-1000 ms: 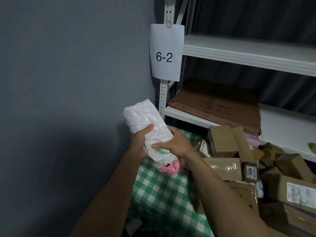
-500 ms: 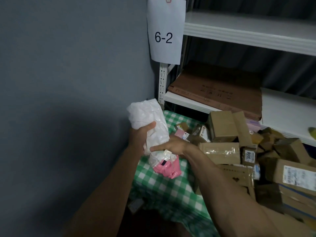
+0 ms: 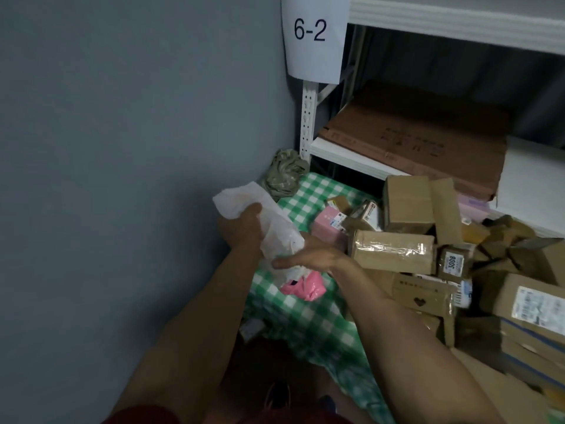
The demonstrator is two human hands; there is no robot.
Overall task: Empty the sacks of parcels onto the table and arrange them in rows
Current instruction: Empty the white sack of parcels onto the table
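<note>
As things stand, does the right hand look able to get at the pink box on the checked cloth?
Probably not yet: the pink box lies uncovered just beyond the right hand, but that hand and the left hand both hold the white sack.

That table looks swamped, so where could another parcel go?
Bare checked cloth at the near edge, beside the pink bag, and a strip between olive bundle and pink box. Cardboard boxes crowd the right.

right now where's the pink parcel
Head view, left of centre: the pink parcel is at the lower end of the white bag, just below the right hand, over the green checked tablecloth, left of the cardboard boxes.
</note>
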